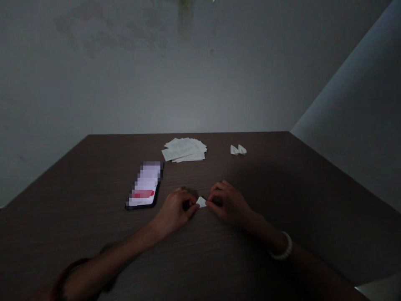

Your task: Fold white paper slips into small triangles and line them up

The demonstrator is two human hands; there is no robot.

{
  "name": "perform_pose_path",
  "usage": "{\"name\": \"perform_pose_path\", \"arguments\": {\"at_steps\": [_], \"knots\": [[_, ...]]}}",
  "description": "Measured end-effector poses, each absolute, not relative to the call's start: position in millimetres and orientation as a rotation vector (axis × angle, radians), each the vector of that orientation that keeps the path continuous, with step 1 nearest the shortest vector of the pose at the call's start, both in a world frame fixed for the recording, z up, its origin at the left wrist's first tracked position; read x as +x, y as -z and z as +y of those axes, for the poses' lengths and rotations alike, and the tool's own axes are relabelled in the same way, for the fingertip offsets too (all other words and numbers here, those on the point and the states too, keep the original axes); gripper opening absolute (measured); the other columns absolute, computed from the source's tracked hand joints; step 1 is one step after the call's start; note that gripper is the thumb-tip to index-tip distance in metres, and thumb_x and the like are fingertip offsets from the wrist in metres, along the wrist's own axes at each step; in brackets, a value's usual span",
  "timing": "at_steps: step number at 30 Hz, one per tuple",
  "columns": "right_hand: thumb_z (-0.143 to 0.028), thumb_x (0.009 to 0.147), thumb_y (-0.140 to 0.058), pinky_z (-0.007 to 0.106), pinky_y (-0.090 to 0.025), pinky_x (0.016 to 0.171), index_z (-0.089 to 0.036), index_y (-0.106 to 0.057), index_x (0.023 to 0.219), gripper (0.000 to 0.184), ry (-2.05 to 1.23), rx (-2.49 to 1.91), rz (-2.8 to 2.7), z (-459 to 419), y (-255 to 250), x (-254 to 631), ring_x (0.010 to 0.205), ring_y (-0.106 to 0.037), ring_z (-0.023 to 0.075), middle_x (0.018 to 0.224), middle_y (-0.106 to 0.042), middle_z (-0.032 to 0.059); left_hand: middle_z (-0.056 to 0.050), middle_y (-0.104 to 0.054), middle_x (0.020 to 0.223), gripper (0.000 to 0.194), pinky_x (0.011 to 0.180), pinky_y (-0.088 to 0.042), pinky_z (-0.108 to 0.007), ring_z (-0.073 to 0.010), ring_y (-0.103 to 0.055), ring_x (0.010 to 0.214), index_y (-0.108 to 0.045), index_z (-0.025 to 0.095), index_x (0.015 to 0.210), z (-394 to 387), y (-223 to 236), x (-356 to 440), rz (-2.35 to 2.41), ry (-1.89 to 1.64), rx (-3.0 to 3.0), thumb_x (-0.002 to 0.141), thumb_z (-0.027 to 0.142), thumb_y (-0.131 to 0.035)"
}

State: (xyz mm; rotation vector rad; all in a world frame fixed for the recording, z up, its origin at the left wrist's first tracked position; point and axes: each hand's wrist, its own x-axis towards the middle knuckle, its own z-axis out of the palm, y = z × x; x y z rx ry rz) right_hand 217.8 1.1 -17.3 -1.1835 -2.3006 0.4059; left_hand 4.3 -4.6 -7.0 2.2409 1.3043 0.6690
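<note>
A small folded piece of white paper (201,202), roughly triangular with its point upward, is held between my two hands close to the tabletop. My left hand (178,207) pinches its left corner between thumb and finger. On the opposite side, my right hand (230,203) pinches the right corner the same way. The fingertips hide both ends of the paper. Beyond my right hand, two folded white paper pieces (238,150) stand side by side. A loose stack of printed paper slips (185,149) lies beyond my left hand.
A phone (145,184) with a lit, blurred screen lies left of my left hand. The dark wooden table (94,175) reaches a grey wall (200,83) at the back. Another wall surface slants down along the right.
</note>
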Motion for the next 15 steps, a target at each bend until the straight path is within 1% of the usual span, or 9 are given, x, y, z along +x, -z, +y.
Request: {"name": "perform_pose_path", "arguments": {"at_steps": [7, 10, 15], "knots": [[-0.025, 0.078, -0.074, 0.032, -0.043, 0.078, -0.021, -0.068, 0.079, 0.008, -0.429, -1.13, -2.302, 0, 15, 216, 0.087, -0.054, 0.0182, 0.09, -0.063, 0.0037, -0.005, -0.063, 0.083, 0.005, 0.073, -0.045, -0.032, -0.0199, -0.057, 0.082, -0.068, 0.017, 0.079, -5, 15, 1, 1.191, -0.729, 2.322, 0.081, 0.017, -0.064], [-0.024, 0.076, -0.075, 0.033, -0.042, 0.081, -0.02, -0.066, 0.079, 0.011, -0.465, -1.163, -2.282, 1, 17, 215, 0.085, -0.056, 0.018, 0.089, -0.064, 0.0035, -0.005, -0.064, 0.085, 0.006, 0.075, -0.046, -0.033, -0.02, -0.058, 0.084, -0.068, 0.017, 0.08, -6, 16, -1, 1.149, -0.767, 2.342, 0.083, 0.018, -0.064], [-0.02, 0.074, -0.077, 0.032, -0.04, 0.08, -0.019, -0.064, 0.078, 0.014, -0.555, -1.134, -2.233, 3, 21, 214, 0.081, -0.057, 0.0163, 0.086, -0.066, 0.002, -0.004, -0.068, 0.089, 0.005, 0.08, -0.046, -0.036, -0.0204, -0.059, 0.086, -0.067, 0.018, 0.085, -7, 19, -1, 1.078, -0.81, 2.364, 0.085, 0.02, -0.062]]}}
